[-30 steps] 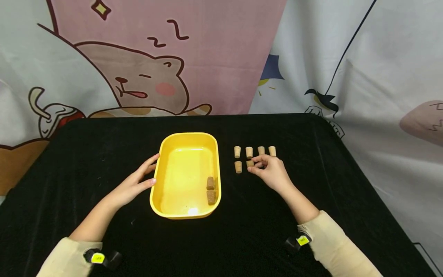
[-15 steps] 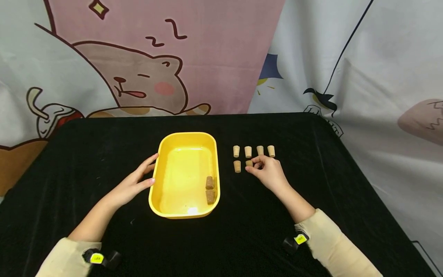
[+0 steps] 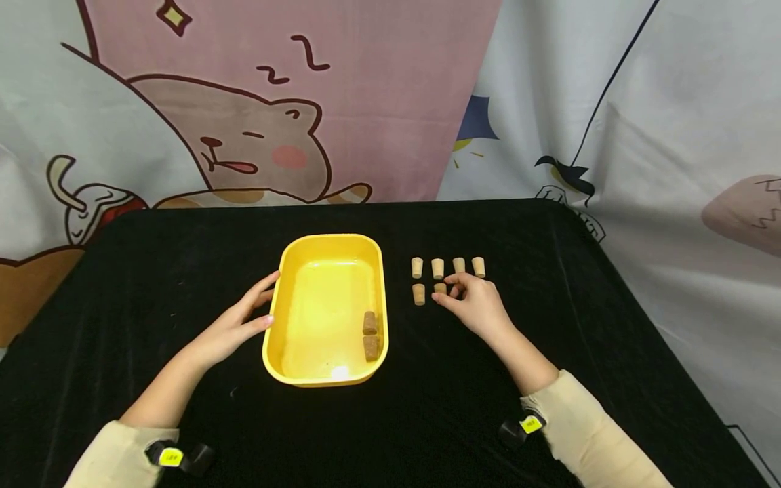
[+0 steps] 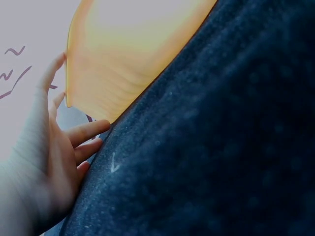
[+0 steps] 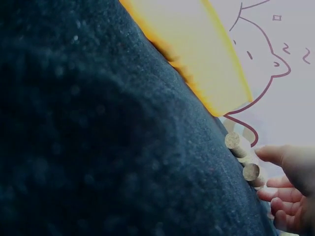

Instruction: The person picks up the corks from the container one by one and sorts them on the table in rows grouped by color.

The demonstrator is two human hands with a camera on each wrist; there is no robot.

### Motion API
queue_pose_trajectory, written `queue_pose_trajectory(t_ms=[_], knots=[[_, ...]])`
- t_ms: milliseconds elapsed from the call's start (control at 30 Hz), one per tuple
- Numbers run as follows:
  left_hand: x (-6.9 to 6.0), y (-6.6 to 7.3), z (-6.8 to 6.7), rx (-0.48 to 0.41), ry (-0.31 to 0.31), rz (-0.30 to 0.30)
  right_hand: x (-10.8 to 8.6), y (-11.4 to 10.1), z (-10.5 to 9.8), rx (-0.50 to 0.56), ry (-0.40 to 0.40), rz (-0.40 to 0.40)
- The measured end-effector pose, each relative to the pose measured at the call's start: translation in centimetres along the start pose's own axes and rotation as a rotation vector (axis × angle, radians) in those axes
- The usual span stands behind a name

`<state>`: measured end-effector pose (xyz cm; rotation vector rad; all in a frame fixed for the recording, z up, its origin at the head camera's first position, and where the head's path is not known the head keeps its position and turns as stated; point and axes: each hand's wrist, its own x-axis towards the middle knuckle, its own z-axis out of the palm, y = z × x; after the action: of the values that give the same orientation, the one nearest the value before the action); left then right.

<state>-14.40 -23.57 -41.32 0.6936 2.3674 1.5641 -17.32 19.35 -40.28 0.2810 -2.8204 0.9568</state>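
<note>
A person's right grip (image 3: 477,303) stands narrow around a small cork (image 3: 440,289) in the front row on the black surface (image 3: 329,434), thumb on the near side and forefinger on the far, seen on my remote feed; from here I cannot tell whether either presses it. The left grip (image 3: 230,331) rests with fingers extended against the left wall of the yellow tray (image 3: 323,285), where two corks (image 3: 370,348) lie along the right side. In my judgement, handling this cork well calls for a light pinch across its sides, with the fingertips clear of the neighbouring cork (image 3: 418,294) just to the left and the back-row corks (image 3: 438,268) just beyond. I would keep any move straight up, whether lifting cork or fingers, since a sideways brush could roll the tapered pieces, and leave the left grip steadying the tray. Against the frame a second ago, I see little change: the right thumb and forefinger look slightly farther apart, while the corks and tray hold their layout.
</note>
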Motion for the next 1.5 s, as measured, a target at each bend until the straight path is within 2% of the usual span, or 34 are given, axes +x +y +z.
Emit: queue_pose_trajectory(t_ms=[133, 267, 433, 700, 967, 1267, 1500], knots=[[0.0, 0.0, 0.0, -0.001, -0.002, 0.003, -0.2, -0.8, -0.5, -0.029, 0.053, -0.048], [-0.1, 0.0, 0.1, -0.004, 0.000, 0.004, -0.7, -2.0, -1.1, -0.033, 0.107, -0.130], [0.0, 0.0, 0.1, -0.010, 0.001, 0.006, -1.4, -4.1, -1.7, -0.006, 0.113, -0.211], [-0.1, 0.2, 0.1, -0.010, 0.005, 0.001, -2.7, -7.5, -2.0, -0.001, 0.040, -0.336], [0.0, 0.2, 0.1, -0.002, 0.009, 0.006, -3.4, -10.8, -1.6, -0.154, -0.034, -0.463], [0.0, 0.2, 0.1, 0.000, 0.006, 0.008, -3.1, -14.0, -0.7, -0.318, -0.163, -0.491], [0.0, 0.1, 0.1, 0.000, 0.006, 0.017, -2.5, -15.4, 0.2, -0.397, -0.270, -0.441]])
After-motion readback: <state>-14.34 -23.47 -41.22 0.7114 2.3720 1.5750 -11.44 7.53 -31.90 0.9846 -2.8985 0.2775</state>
